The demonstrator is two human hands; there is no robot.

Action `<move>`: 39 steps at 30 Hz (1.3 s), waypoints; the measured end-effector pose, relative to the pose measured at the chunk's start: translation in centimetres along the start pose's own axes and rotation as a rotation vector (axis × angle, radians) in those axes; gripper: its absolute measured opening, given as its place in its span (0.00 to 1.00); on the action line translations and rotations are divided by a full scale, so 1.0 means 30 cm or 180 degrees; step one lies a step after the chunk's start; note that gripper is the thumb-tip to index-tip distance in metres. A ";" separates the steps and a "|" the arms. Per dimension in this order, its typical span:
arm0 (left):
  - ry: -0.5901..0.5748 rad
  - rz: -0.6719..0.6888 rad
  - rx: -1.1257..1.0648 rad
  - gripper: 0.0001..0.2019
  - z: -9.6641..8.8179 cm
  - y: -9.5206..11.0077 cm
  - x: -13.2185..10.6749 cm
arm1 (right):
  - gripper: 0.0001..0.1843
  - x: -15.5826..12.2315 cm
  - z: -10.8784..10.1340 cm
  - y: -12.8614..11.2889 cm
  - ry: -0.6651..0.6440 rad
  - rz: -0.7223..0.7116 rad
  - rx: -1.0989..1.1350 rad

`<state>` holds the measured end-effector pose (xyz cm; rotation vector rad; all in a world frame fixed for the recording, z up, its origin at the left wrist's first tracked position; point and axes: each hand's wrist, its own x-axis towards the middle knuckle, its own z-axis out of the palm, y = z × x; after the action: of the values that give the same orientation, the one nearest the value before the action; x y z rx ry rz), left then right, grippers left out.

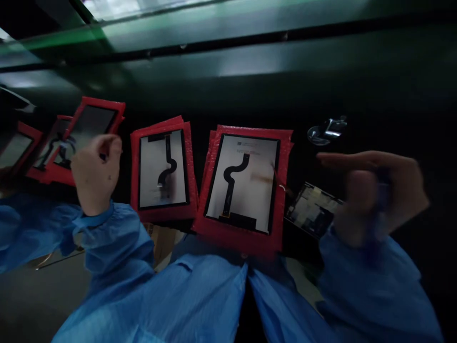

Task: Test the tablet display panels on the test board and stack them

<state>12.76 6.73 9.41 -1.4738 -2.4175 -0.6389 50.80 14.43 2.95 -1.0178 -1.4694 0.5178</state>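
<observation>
Head view: big panel (244, 183) w/ S-shaped black strip lies on a red pad (285, 157) at center. Left of it, a 2nd panel (163, 169) on its own red pad, just beside. Further left, left hand (95, 171) is curled, fingertips pinching the edge of a tilted red-framed panel (93, 121). Right of the big panel, right hand (374, 190) is blurred, fingers stretched flat; can't tell if it holds anything. A small dark board (313, 208) lies between the two. Shiny metal bit (326, 131) above the hand.

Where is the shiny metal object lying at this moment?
In the head view, the shiny metal object lies upper right on the dark table, beyond the right hand.
</observation>
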 end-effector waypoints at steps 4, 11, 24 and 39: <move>-0.0746 0.1531 -0.1284 0.11 0.118 0.281 -0.007 | 0.17 -0.118 0.070 -0.137 -0.0969 0.0987 0.0653; -0.1770 0.2854 -0.0938 0.19 0.431 0.428 -0.098 | 0.13 -0.252 0.194 -0.078 -0.2029 0.1417 0.0324; -0.1883 0.2867 -0.1159 0.21 0.439 0.390 -0.108 | 0.18 -0.285 0.211 -0.073 -0.1909 0.0817 -0.0406; -0.1783 0.2644 -0.0932 0.22 0.447 0.447 -0.097 | 0.09 -0.071 -0.038 0.150 -0.1425 0.0788 -0.0866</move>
<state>26.32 16.23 -0.32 -2.8253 -1.7427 -0.4136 52.96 14.73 -1.65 -1.3709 -1.8552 0.7747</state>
